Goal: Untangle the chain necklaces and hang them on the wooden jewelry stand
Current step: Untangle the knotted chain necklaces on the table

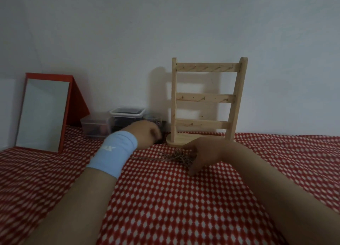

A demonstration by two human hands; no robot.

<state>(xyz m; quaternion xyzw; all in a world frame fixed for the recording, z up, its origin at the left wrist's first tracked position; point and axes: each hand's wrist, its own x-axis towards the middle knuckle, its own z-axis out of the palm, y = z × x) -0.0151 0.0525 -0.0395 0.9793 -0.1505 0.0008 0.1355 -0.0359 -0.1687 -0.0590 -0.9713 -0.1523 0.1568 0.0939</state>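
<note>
A tangle of thin chain necklaces (179, 156) lies on the red and white patterned cloth (165, 198), just in front of the wooden jewelry stand (206, 98). The stand is upright against the wall, and nothing hangs from the small hooks on its three bars. My right hand (207, 152) rests on the cloth with thumb and fingers closed on the right side of the tangle. One chain trails left from it. My left hand (147, 132), with a light blue wristband, reaches to the left of the stand's base. Its fingers curl over a small dark object (161, 129), partly hidden.
A red-framed standing mirror (44, 114) leans at the far left. Two clear plastic containers (127, 116) with dark contents sit against the wall between the mirror and the stand. The grey wall closes off the back.
</note>
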